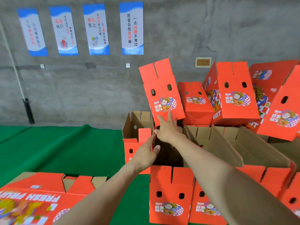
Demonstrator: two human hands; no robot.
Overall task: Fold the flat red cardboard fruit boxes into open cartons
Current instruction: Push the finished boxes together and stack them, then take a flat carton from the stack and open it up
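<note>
Nearest, at the lower left, a stack of flat red boxes [32, 197] lies on the green mat [65, 146], printed side up, not yet folded. Just right of it stand two finished cartons [170, 190] side by side, their slotted flaps up, and the person's forearms pass above them.

Further out, the left hand [146, 153] lies open, fingers straight, flat against the red side wall of an open carton [131, 143] whose brown inside shows. It holds nothing and seems to be steadying that wall. Just past it the right hand [168, 129] is also open, fingers spread, and its fingertips touch the lower edge of a tilted carton [160, 88]. That carton leans over the open one and rests against the heap of folded cartons [233, 95] piled to the right.

I judge the step in hand to be the setting aside of a folded carton: it is being pushed or propped onto the heap, not gripped. Whether it sits firmly there I cannot tell, and its lean suggests it could slide back once the fingers leave it.

The next move probably calls for both hands to draw back towards the flat stack and lift its top box by its edges, ready to be opened up.

Behind everything is a grey concrete wall [227, 30] with four posters [131, 28]
</note>
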